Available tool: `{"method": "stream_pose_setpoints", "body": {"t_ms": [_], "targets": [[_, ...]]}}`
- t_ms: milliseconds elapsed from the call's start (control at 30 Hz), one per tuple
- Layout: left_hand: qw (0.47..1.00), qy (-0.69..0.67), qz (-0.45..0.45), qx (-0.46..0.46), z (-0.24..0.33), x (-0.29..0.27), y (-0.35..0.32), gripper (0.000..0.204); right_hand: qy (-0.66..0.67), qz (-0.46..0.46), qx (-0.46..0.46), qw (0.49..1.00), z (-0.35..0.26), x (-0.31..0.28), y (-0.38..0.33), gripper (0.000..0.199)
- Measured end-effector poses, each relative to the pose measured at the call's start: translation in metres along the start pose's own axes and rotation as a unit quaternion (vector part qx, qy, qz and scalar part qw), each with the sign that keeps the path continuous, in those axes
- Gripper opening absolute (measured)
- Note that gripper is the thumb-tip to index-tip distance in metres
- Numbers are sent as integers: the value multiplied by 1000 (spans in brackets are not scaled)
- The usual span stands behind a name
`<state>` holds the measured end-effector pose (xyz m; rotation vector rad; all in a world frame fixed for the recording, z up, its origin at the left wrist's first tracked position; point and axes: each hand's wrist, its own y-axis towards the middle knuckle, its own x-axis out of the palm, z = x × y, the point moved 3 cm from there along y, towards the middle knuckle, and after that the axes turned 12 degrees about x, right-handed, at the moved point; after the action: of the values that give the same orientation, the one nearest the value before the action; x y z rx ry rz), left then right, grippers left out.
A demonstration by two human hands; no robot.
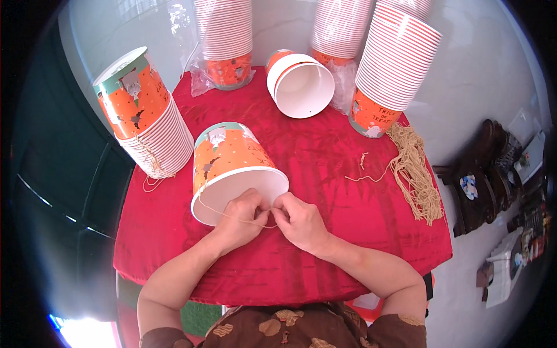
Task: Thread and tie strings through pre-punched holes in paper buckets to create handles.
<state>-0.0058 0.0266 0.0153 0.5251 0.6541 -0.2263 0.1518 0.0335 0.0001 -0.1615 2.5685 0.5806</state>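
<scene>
At the middle of the frame, the left hand (241, 216) and right hand (300, 223) meet, thumbs and fingers pinching what looks like the tan string (223, 215) (the fingertips hide the exact grip). The orange paper bucket (235, 155) lies tipped left of centre, its mouth toward the person. The step seems to be fastening string at the rim; next calls for steady, taut pulling. Spare strings (413, 174) lie at right.
</scene>
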Motion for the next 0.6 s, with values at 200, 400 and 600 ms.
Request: {"method": "stream_pose_setpoints", "body": {"t_ms": [200, 400, 600], "targets": [[1000, -14, -11, 22, -1, 0, -2, 7, -24, 5, -27, 999, -2, -1, 0, 14], [999, -34, -5, 20, -5, 1, -3, 6, -79, 12, -67, 995, -1, -1, 0, 13], [998, -59, 8, 3, -8, 1, -4, 7, -84, 10, -80, 993, -3, -3, -1, 12]]}}
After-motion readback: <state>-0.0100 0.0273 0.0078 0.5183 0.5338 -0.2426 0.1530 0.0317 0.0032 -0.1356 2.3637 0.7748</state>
